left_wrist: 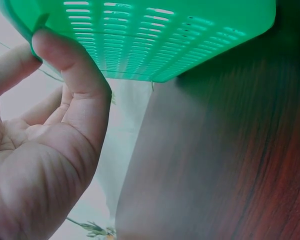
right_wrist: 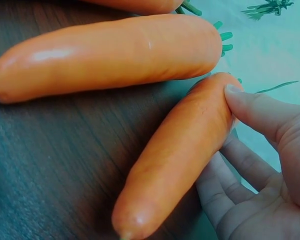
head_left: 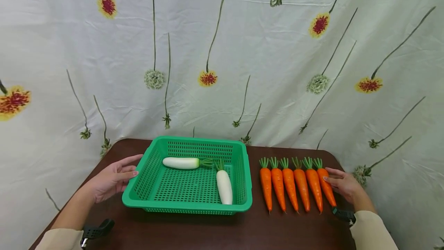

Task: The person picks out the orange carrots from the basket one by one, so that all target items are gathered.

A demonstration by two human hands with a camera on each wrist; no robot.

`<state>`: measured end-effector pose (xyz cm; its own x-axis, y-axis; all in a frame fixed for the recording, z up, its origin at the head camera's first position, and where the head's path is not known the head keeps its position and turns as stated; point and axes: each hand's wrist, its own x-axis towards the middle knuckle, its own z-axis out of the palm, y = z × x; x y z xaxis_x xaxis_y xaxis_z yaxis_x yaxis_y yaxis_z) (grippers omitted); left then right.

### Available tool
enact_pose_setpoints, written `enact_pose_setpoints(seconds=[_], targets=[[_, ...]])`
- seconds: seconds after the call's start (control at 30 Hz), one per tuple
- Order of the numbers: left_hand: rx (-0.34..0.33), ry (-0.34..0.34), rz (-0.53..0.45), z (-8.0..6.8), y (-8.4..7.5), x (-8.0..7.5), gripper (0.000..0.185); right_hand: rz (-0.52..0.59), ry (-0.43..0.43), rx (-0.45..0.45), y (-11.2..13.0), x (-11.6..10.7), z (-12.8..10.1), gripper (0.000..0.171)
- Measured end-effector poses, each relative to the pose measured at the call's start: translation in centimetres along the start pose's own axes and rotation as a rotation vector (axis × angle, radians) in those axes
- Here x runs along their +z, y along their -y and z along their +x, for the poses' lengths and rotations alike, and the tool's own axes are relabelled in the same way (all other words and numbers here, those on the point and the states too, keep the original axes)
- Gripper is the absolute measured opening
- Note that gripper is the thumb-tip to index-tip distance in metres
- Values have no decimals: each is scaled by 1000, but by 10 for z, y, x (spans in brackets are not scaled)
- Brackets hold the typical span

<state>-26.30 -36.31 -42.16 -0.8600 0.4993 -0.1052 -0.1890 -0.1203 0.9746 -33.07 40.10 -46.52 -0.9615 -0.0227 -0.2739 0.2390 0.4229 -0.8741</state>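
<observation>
A green plastic basket (head_left: 189, 208) stands on the table with two white radishes in it. One radish (head_left: 181, 163) lies crosswise near the back wall; the other radish (head_left: 224, 187) points lengthwise on the right side. My left hand (head_left: 111, 179) pinches the basket's left rim between thumb and fingers, as the left wrist view also shows. Over at the right, my right hand (head_left: 343, 185) holds the rightmost carrot (right_wrist: 175, 155) near its leafy end, thumb on top and fingers along the far side. Whether that carrot is off the table I cannot tell.
Several orange carrots (head_left: 290, 188) lie side by side right of the basket, green tops toward the back. The dark brown table (head_left: 194, 234) ends at a white flowered cloth (head_left: 222, 49) behind it. A band with a dark device (head_left: 98, 230) sits on the left wrist.
</observation>
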Motion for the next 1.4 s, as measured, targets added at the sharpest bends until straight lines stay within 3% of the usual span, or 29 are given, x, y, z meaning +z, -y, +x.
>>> enact_pose_setpoints(seconds=[0.43, 0.67, 0.97, 1.4], targets=[[-17, -20, 15, -1, -1, 1, 68, 11, 15, -22, 2, 0, -2, 73], [4, 29, -9, -2, -1, 1, 67, -14, 12, -27, 2, 0, -1, 73], [-1, 35, -6, -1, -3, 0, 68, -4, 7, -36, 3, 0, -1, 73], [-13, 2, 17, -1, -3, 2, 70, -17, 6, -30, 1, -2, -1, 75]])
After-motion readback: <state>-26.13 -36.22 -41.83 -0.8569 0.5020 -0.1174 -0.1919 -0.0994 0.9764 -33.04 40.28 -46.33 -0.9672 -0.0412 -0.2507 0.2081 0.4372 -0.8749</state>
